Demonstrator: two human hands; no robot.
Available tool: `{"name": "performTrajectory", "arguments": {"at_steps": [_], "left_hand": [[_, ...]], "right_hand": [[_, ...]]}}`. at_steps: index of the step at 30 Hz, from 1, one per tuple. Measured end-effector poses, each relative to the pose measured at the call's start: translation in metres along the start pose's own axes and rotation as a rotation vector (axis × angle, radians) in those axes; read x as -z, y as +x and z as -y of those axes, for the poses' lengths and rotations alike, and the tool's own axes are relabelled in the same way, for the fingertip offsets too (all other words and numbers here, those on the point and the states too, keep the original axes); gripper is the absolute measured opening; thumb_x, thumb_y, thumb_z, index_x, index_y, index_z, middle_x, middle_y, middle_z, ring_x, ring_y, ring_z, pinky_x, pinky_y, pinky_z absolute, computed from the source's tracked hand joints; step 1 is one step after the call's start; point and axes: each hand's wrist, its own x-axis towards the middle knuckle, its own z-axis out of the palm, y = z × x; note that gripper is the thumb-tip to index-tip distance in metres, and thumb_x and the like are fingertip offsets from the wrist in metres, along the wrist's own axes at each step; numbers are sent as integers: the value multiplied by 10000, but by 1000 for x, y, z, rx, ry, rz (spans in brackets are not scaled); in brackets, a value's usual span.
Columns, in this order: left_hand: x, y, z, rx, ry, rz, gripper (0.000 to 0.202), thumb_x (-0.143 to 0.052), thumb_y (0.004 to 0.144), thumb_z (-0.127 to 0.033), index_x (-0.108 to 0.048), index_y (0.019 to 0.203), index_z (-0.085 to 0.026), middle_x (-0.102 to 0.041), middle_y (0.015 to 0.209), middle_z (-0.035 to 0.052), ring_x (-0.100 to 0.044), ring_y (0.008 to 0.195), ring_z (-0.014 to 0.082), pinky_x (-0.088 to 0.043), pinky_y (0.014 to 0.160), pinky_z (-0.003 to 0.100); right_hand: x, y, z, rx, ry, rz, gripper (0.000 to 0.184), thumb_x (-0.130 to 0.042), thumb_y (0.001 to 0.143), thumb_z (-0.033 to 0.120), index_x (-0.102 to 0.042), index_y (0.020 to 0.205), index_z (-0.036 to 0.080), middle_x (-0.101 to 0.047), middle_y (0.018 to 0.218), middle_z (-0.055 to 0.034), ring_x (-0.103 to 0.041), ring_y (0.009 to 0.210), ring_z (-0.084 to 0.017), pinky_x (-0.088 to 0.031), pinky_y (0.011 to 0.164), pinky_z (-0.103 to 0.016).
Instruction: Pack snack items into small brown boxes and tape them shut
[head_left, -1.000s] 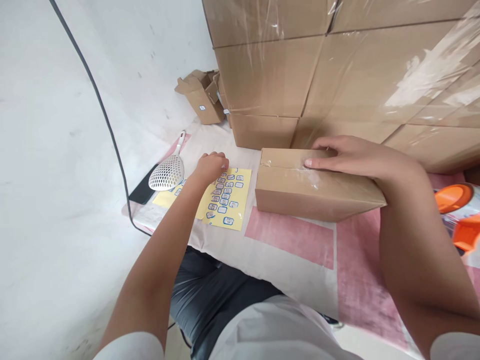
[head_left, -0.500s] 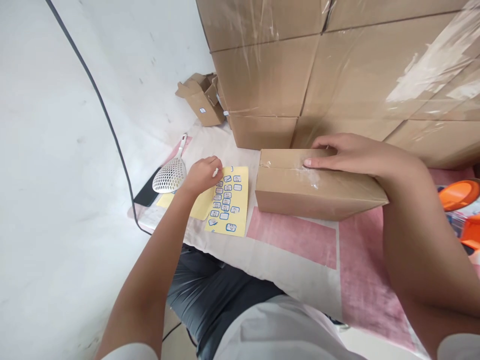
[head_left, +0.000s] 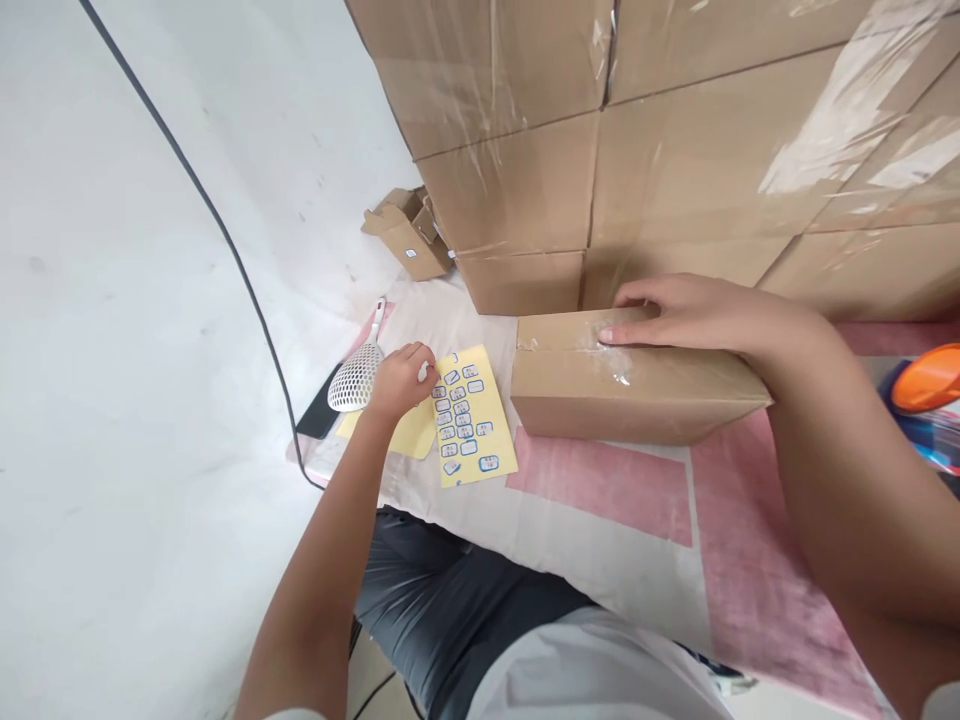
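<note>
My left hand (head_left: 400, 379) is pinched on a small white sticker at the top left of a yellow sticker sheet (head_left: 474, 420), which carries several blue-edged labels. My right hand (head_left: 694, 312) lies flat, fingers stretched out, on the taped top of a small cardboard box (head_left: 622, 385) that rests on the pink and white cloth (head_left: 600, 490) to the right of the sheet. A second yellow sheet (head_left: 411, 436) peeks out under my left wrist.
A white perforated scoop (head_left: 356, 376) lies left of the sheet, over a dark phone (head_left: 318, 417). Large taped cartons (head_left: 637, 150) are stacked behind the box. A small open carton (head_left: 409, 232) sits on the floor by the wall. An orange tape dispenser (head_left: 930, 395) is at right. A black cable (head_left: 225, 240) runs down the wall.
My left hand has drawn back from the sheet's middle to its upper left and now pinches a sticker. The view has shifted a little. My right hand stays on the box.
</note>
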Motion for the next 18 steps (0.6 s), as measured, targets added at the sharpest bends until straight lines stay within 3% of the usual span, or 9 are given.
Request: {"name": "performTrajectory", "arguments": {"at_steps": [5,11,18], "left_hand": [[4,-3,3,0,28,-66,69,-521,831,-165,-529,810,-230,-682,1060,99,-578,1061,264,-444,950,402],[-1,-6,11,-24,-15,-126,170,-547,759,-143,-442,671,-243,-709,822,61,-627,887,252,-463,902,421],[-11,0,22,112,-268,-132,49,-561,848,-253,-595,835,-220,-764,863,24,-690,782,196,-507,872,383]], "right_hand": [[-2,1,-4,14,14,-31,561,-666,724,769,-727,1016,295,-741,1019,-57,-670,882,-337,-453,691,-414],[-3,2,-11,90,-10,-52,602,-616,731,797,-719,987,261,-742,1015,-63,-668,849,-297,-407,655,-352],[-2,0,-11,100,-23,-44,587,-624,760,743,-710,1056,244,-739,1095,-72,-670,884,-279,-381,650,-329]]}}
